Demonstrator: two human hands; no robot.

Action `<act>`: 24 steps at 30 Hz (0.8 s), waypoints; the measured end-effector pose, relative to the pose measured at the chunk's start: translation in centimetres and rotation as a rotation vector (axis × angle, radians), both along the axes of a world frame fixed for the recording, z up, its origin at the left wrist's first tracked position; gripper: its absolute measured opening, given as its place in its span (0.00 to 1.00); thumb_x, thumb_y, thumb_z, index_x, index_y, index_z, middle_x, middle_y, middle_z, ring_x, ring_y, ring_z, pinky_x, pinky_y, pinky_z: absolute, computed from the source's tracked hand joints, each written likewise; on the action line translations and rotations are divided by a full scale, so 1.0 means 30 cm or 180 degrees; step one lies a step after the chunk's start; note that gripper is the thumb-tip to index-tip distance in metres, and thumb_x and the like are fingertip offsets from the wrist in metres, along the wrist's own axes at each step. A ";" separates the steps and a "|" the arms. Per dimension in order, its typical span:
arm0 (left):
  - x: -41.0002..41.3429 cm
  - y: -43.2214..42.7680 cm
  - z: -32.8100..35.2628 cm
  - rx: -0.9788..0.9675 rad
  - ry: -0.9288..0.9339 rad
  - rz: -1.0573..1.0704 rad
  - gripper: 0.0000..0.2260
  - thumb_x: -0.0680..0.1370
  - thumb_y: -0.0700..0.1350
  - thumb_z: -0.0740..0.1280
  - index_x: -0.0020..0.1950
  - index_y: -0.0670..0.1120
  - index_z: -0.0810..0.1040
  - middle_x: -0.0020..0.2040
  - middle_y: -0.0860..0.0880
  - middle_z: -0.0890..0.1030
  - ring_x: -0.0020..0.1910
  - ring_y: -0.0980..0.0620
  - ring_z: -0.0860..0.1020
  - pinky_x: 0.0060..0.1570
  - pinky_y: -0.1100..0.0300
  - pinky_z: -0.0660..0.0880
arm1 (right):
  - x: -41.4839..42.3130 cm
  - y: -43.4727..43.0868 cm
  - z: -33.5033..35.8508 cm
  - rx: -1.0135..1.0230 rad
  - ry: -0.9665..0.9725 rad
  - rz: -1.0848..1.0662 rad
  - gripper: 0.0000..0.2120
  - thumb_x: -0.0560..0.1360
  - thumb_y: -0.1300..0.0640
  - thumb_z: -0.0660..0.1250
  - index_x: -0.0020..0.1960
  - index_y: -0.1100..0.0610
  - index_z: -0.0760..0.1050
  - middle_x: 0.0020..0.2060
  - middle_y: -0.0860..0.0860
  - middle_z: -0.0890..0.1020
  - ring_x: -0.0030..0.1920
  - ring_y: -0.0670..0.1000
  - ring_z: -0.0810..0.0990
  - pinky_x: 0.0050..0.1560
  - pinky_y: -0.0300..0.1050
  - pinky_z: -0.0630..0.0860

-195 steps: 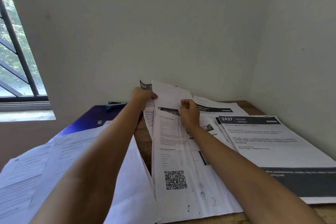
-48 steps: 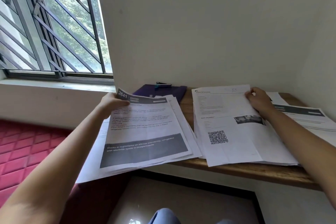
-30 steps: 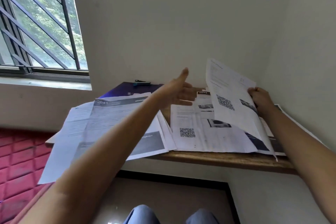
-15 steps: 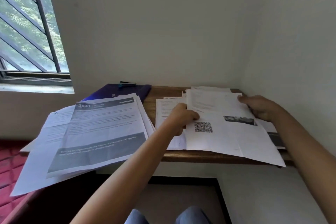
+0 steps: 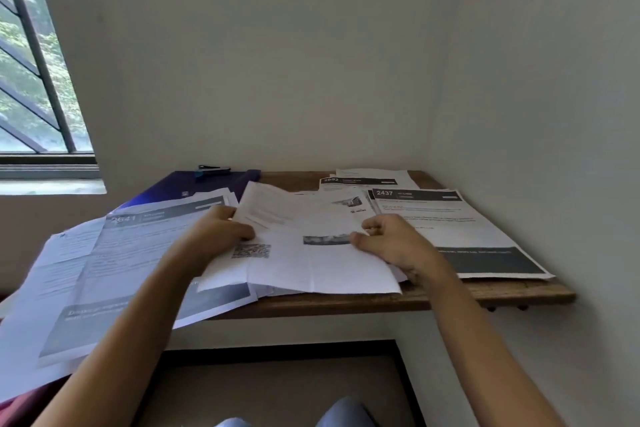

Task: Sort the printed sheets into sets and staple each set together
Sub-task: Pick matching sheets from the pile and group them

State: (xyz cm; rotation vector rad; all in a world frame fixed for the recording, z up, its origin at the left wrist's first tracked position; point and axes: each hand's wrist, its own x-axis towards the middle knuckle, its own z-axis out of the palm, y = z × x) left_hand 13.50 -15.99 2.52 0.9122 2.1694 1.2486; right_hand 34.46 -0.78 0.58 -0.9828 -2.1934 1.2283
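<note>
White creased sheet with a QR code point(image 5: 311, 263) sits over the centre of the wooden worktop point(image 5: 450, 298). Left hand point(image 5: 218, 236) fingers curl on its left edge, right hand point(image 5: 394, 246) fingers pinch its right edge. Blue stapler point(image 5: 212, 170) at back-left edge, 2437-headed pile point(image 5: 457, 222) along right edge.

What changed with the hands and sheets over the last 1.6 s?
The left hand let go of the 2641 sheet, moved right and took the left edge of the QR-code sheet. The right hand lifted that sheet, then lowered it, keeping its hold on the right edge. The 2437 sheet and the stapler on the purple folder stayed put.
</note>
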 end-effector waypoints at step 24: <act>-0.008 -0.030 -0.075 0.0886 -0.0890 0.0124 0.14 0.78 0.33 0.65 0.63 0.40 0.73 0.52 0.36 0.81 0.41 0.41 0.81 0.36 0.49 0.82 | -0.037 -0.061 -0.115 0.0144 0.1114 -0.0579 0.22 0.72 0.62 0.72 0.63 0.55 0.69 0.54 0.50 0.79 0.52 0.49 0.80 0.48 0.38 0.77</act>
